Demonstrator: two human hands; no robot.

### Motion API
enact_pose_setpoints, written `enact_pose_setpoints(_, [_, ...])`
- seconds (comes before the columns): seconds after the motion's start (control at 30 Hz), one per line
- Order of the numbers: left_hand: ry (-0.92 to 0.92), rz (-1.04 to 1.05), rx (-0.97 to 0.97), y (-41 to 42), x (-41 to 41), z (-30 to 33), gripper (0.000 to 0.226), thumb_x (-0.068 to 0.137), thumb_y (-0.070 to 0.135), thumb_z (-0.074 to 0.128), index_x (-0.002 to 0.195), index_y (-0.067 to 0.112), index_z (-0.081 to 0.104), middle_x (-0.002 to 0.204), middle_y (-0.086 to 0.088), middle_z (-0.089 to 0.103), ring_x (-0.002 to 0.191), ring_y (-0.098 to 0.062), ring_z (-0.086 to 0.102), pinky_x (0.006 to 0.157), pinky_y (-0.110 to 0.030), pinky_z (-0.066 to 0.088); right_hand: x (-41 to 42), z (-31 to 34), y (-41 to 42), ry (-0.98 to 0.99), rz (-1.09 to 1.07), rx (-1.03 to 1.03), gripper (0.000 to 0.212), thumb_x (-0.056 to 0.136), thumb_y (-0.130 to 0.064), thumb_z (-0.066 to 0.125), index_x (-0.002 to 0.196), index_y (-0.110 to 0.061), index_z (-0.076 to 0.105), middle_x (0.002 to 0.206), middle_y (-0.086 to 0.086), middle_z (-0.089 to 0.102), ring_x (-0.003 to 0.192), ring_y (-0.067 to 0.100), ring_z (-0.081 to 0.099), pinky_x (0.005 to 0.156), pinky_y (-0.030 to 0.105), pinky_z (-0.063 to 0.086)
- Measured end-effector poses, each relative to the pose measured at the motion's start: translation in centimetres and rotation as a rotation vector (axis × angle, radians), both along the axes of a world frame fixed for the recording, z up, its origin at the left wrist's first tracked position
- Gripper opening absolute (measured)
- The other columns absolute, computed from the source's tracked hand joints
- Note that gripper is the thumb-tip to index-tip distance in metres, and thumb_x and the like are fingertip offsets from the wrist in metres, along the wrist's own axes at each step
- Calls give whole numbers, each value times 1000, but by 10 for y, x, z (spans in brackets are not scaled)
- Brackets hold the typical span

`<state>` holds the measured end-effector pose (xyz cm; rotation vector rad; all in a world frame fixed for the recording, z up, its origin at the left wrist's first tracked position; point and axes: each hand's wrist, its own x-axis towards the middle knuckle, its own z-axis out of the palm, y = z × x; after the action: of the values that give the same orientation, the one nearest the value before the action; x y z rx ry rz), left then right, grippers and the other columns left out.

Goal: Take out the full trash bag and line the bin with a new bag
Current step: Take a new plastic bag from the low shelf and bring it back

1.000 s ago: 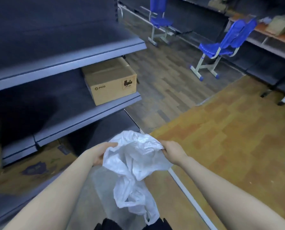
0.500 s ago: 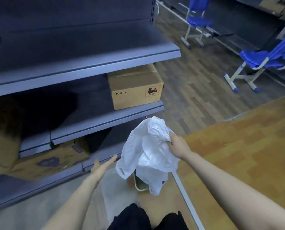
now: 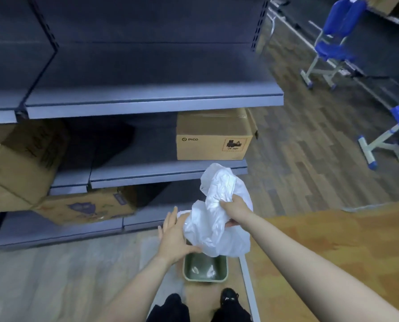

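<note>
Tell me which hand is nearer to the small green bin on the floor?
The left hand. It hovers just above the green bin at its left rim, fingers straight against the white bag. The right hand grips the bag higher up, above the bin.

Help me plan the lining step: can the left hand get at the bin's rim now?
Probably yes: the left hand hovers open just above the bin, whose near rim lies uncovered; the white bag hides only its far part.

floor (image 3: 54, 275): green bin (image 3: 205, 270) by the person's feet, two blue chairs (image 3: 328, 43) further off | middle shelf (image 3: 166, 173): PICO box (image 3: 213, 135), tilted carton (image 3: 24, 156) | bottom shelf (image 3: 61, 231): printed carton (image 3: 87, 205)
</note>
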<state>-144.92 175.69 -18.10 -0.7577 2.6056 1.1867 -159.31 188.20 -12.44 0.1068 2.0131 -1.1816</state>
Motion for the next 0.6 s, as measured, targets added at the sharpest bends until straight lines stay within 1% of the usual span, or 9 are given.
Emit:
enact_pose_setpoints(0.07, [-60, -2, -162, 1, -8, 0, 59, 73, 45, 74, 126, 29, 54, 159, 4, 4, 147, -19, -1, 117, -46, 4, -11, -3, 4, -27, 21, -7, 25, 96, -12, 44, 121, -9, 49, 107, 9, 60, 100, 31, 60, 46, 27, 56])
enact_pose_setpoints(0.13, [-61, 4, -195, 2, -12, 4, 32, 85, 36, 65, 114, 23, 64, 156, 5, 20, 146, -15, 9, 117, -43, 9, -19, -3, 10, -51, 7, -4, 35, 95, -14, 47, 129, -5, 44, 121, 16, 57, 101, 32, 60, 47, 28, 57])
enact_pose_setpoints(0.2, [40, 93, -66, 0, -13, 8, 27, 86, 27, 64, 111, 16, 68, 142, -1, 49, 139, -14, 31, 112, -34, 18, -29, -3, 18, -80, -40, -37, 41, 94, -20, 52, 131, -5, 43, 122, 17, 58, 98, 31, 64, 60, 35, 61])
enact_pose_setpoints(0.27, [140, 205, 133, -1, -13, 18, 28, 80, 34, 64, 94, 11, 72, 105, -9, 71, 112, -18, 58, 93, -28, 38, -35, 2, 25, -86, -75, -133, 41, 94, -35, 54, 126, -10, 48, 114, 12, 64, 86, 26, 70, 66, 36, 59])
enact_pose_setpoints(0.3, [176, 246, 178, -2, -14, 20, 28, 75, 41, 63, 76, 13, 69, 80, -5, 70, 86, -17, 61, 74, -25, 42, -37, 7, 29, -79, -66, -186, 40, 94, -43, 51, 122, -15, 50, 111, 7, 65, 81, 22, 71, 66, 33, 57])
enact_pose_setpoints(0.37, [243, 312, 221, -5, -19, 21, 39, 81, 32, 68, 53, 19, 43, 51, 8, 41, 54, -7, 38, 52, -24, 27, -39, 10, 35, -58, -29, -251, 48, 92, -52, 48, 130, -23, 43, 120, 2, 61, 92, 21, 70, 73, 30, 51])
enact_pose_setpoints(0.47, [288, 395, 262, -11, -32, 21, 54, 86, 10, 66, 51, 22, 26, 45, 11, 24, 44, -4, 27, 49, -22, 18, -34, 10, 43, 82, 66, -236, 91, 82, -51, 63, 151, -23, 10, 151, 3, 34, 133, 22, 42, 103, 35, 38])
enact_pose_setpoints(0.53, [283, 455, 314, -11, -43, 29, 56, 88, 6, 63, 51, 21, 23, 45, 12, 21, 43, -4, 23, 45, -18, 16, -24, 6, 45, 267, 193, -181, 102, 80, -43, 70, 152, -23, 1, 158, -3, 15, 145, 16, 19, 116, 36, 22])
enact_pose_setpoints(0.6, [254, 587, 427, -7, -54, 33, 54, 89, 5, 61, 51, 19, 25, 49, 8, 25, 49, -8, 24, 41, -13, 19, -9, 2, 47, 450, 334, -98, 117, 70, -52, 75, 150, -27, -7, 159, -8, 2, 147, 12, 5, 120, 38, 13])
